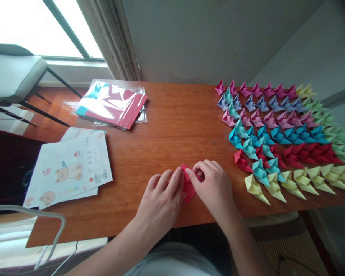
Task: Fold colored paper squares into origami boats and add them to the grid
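A small piece of red folded paper [189,190] lies on the table near its front edge, between my two hands. My left hand [162,199] grips the paper's left side, its fingertips pressed close together there. From the right, my right hand [214,188] pinches a folded flap of the same paper between thumb and curled fingers. The underside of the paper and part of both grips are hidden by the fingers. Rows of folded paper boats [264,134] in several colours stand right of my right hand, the yellow row nearest.
Back left on the wooden table [172,115] lie shiny packs of coloured paper [112,101]. Closer in are white sheets with bear drawings [74,168]. A white curved tube [60,226] rises at the left front edge. A chair [15,74] stands beyond, by the window.
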`<act>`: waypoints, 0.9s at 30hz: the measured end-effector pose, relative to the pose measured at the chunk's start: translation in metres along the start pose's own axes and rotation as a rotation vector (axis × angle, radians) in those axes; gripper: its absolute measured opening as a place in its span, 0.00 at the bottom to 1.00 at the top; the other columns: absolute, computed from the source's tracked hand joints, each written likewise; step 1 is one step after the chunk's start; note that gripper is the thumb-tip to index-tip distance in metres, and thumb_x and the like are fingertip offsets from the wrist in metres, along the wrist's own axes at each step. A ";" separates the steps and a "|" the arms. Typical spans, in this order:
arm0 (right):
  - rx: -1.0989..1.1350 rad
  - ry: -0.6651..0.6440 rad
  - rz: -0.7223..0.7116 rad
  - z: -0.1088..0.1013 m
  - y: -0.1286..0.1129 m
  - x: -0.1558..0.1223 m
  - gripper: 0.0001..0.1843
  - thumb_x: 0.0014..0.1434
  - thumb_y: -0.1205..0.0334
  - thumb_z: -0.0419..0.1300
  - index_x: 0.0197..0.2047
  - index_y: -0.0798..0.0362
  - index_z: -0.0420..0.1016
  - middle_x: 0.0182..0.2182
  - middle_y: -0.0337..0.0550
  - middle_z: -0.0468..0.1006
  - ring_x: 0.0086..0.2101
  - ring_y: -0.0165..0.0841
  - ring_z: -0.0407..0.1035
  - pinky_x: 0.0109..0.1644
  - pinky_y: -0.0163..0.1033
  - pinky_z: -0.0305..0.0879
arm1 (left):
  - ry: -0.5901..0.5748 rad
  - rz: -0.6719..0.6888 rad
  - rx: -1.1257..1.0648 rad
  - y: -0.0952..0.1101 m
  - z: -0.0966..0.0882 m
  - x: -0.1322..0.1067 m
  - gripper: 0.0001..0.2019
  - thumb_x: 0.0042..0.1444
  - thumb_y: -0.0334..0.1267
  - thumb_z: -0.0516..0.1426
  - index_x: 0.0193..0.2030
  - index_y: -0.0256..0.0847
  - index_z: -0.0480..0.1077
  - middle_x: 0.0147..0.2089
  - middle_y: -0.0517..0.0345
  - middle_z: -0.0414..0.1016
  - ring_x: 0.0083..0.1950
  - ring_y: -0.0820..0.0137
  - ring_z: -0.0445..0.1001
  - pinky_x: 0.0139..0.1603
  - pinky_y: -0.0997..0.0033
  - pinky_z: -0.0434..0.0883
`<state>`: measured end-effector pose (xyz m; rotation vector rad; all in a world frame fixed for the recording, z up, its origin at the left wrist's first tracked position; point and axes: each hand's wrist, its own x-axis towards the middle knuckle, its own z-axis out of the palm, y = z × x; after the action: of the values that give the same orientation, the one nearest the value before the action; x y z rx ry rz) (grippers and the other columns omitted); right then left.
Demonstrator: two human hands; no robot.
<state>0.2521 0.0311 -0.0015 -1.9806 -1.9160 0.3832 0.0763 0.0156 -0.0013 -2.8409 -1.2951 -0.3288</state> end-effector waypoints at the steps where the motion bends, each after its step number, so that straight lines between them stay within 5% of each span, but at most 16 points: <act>1: 0.000 0.000 0.005 0.000 -0.001 0.001 0.17 0.64 0.53 0.63 0.27 0.49 0.67 0.27 0.37 0.74 0.33 0.35 0.65 0.37 0.39 0.55 | -0.003 0.000 0.005 0.000 0.001 0.000 0.18 0.61 0.35 0.59 0.58 0.38 0.74 0.65 0.51 0.73 0.59 0.57 0.69 0.53 0.57 0.67; 27: 0.008 -0.212 0.045 -0.012 -0.001 0.025 0.16 0.61 0.54 0.66 0.25 0.49 0.70 0.27 0.37 0.77 0.34 0.35 0.68 0.34 0.38 0.52 | 0.048 -0.022 -0.019 0.001 0.004 0.000 0.19 0.66 0.36 0.53 0.61 0.32 0.72 0.63 0.45 0.74 0.58 0.55 0.69 0.53 0.57 0.65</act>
<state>0.2576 0.0557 0.0105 -2.0518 -1.9922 0.6350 0.0775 0.0156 -0.0051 -2.8173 -1.3228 -0.4084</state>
